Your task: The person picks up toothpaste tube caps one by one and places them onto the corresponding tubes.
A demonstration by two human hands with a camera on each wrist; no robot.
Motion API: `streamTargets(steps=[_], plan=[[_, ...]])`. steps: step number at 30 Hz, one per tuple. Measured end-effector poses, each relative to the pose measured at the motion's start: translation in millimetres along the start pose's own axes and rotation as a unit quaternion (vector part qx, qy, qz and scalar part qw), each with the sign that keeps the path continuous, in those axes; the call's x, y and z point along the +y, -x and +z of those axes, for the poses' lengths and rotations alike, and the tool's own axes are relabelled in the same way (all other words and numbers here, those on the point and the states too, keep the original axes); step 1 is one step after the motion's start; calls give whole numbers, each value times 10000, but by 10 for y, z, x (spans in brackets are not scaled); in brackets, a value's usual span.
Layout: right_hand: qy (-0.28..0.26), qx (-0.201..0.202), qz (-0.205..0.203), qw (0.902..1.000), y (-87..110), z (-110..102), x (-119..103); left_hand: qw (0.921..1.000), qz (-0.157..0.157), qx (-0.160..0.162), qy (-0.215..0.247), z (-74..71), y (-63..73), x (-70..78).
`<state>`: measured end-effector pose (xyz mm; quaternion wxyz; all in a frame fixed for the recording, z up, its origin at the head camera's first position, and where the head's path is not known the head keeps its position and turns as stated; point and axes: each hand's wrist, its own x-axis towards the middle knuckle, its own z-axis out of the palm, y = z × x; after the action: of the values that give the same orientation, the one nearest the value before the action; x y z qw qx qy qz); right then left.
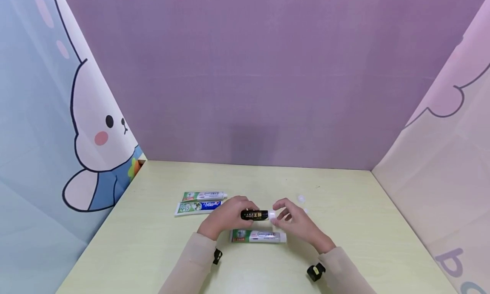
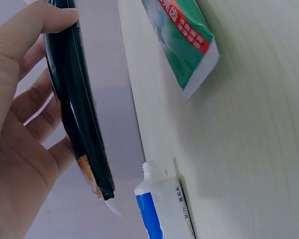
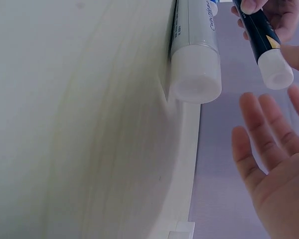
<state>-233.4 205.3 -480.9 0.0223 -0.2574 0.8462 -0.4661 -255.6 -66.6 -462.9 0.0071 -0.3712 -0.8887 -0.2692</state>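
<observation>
My left hand [image 1: 229, 215] grips a black toothpaste tube [image 1: 255, 215] above the table, thumb on one side and fingers on the other. The tube's white cap [image 3: 275, 69] points to the right. Close to that cap, my right hand [image 1: 296, 219] has its thumb at the cap's side and its other fingers spread apart from it, as the right wrist view shows. A green and white toothpaste tube [image 1: 258, 236] with a white cap lies just in front of the hands. In the left wrist view, the black tube [image 2: 74, 94] rises between thumb and fingers.
Left of my left hand lie a green and white tube [image 1: 204, 196] and a blue and green tube [image 1: 197, 207]; a bare threaded neck shows on one tube [image 2: 162, 214]. Small white caps [image 1: 301, 198] lie beyond my right hand. A purple backdrop [image 1: 249, 81] closes the table's far side.
</observation>
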Motion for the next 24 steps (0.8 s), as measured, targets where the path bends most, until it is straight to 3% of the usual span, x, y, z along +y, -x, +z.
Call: streamTargets(steps=[15,24], plan=[[308,-4,-888,9956,-14,22,45,10000,76,45,-35,12,2,-15],[266,-22,-484,9985,-7,30,-4,9999,113,92,-28,5,18,-20]])
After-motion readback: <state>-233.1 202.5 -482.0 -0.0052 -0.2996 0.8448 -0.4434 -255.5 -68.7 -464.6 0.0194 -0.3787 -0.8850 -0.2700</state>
